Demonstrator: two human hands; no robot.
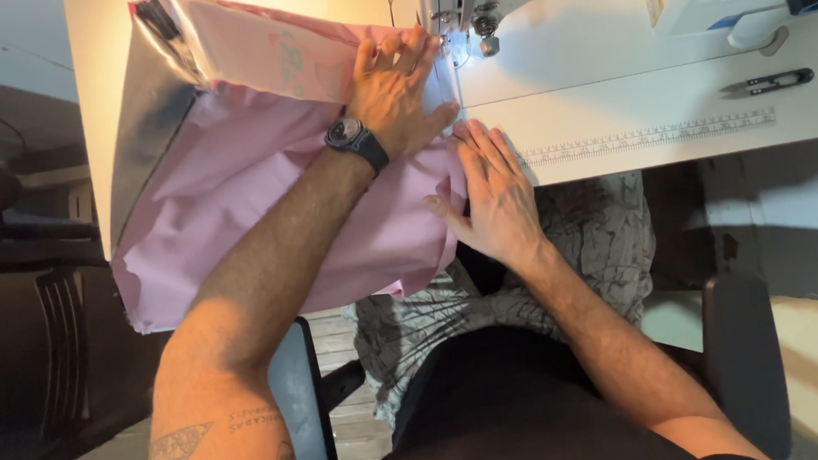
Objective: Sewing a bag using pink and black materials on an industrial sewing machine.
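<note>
I see my left hand (392,93) lying flat on the pink cloth (270,199) near the top middle of the frame, its fingers (410,48) stretched out side by side and pressing the cloth down right by the needle of the sewing machine (602,28). A dark watch (354,138) sits on that wrist. My right hand (492,194) lies flat too, just below and to the right, in the middle of the frame, its fingers a little spread on the edge of the pink cloth where it meets the white surface (662,127). Neither hand pinches anything. The pink cloth fills the upper left of the frame and hangs over the front edge of the surface. Small black snips (768,82) lie at the upper right, well apart from both hands.
</note>
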